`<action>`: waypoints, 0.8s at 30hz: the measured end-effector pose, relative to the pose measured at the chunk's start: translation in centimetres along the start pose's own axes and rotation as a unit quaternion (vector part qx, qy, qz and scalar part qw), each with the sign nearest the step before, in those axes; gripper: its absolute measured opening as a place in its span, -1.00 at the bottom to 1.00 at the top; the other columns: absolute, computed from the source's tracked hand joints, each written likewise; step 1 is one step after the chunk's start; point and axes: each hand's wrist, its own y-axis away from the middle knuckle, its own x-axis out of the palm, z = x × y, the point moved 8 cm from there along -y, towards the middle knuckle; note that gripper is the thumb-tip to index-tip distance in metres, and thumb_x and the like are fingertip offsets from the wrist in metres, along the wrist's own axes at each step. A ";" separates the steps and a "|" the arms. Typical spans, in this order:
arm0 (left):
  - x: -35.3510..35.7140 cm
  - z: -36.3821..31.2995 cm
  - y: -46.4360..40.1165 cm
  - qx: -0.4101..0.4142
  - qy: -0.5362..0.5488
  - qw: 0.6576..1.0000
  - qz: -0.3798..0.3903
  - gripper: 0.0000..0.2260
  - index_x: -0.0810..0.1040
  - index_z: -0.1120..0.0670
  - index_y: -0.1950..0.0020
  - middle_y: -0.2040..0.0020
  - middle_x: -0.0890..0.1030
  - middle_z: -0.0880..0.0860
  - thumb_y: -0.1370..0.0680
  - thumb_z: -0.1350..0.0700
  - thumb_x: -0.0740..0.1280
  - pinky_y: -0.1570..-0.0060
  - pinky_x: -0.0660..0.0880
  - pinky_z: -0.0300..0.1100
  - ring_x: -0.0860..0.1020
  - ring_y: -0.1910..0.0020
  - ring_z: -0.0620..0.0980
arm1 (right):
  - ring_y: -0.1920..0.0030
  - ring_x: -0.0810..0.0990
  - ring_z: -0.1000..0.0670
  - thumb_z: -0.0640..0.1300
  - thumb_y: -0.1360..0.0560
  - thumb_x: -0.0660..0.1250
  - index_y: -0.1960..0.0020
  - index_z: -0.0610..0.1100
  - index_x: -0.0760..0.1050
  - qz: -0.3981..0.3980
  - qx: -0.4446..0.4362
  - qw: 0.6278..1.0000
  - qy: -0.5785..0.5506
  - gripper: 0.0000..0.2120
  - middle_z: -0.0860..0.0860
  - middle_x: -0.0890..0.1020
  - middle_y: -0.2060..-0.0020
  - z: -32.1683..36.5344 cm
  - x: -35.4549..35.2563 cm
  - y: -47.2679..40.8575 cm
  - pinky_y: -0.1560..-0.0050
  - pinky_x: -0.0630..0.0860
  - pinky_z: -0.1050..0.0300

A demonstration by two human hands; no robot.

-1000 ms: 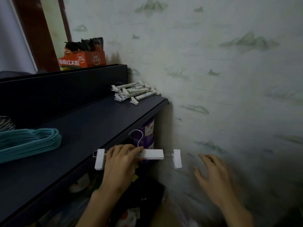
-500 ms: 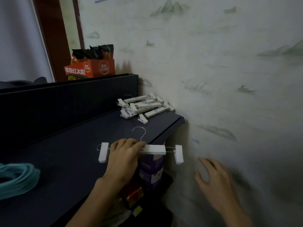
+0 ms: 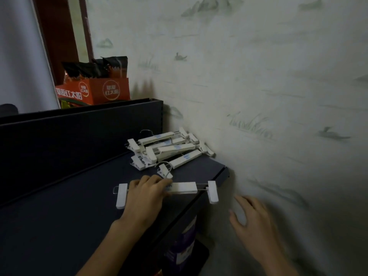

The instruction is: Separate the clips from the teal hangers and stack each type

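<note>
Two hands show over the dark tabletop [image 3: 59,226]. The left hand [image 3: 146,196] curls its fingers round the bar of a white clip hanger [image 3: 184,187], held level near the tabletop's right edge, a clip hanging at each end. The right hand [image 3: 256,226] hovers beside the wall, fingers spread, holding nothing. Beyond lies a pile of white clip hangers [image 3: 167,149] in the far corner.

This looks like a room in a home. The wall [image 3: 258,86] wears pale wallpaper printed with faint green hills, grass and birds. A dark navy shelf [image 3: 59,216] stands against it, with an orange cardboard box of black snack packets [image 3: 95,90] on its raised back ledge and a dark red-brown wooden frame [image 3: 57,36] behind.
</note>
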 end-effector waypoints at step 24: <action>7.7 -4.9 -6.9 -0.149 -0.149 0.977 -0.033 -0.67 0.62 -0.06 -0.09 0.08 0.64 -0.05 -0.35 0.04 0.52 0.21 0.50 0.00 0.59 0.13 0.02 | -0.16 0.48 0.02 -0.07 -0.44 0.39 -0.29 0.01 0.47 0.091 -0.240 0.954 -0.154 -0.58 0.06 0.49 -0.15 -3.4 5.1 -16.0 0.02 0.46 0.15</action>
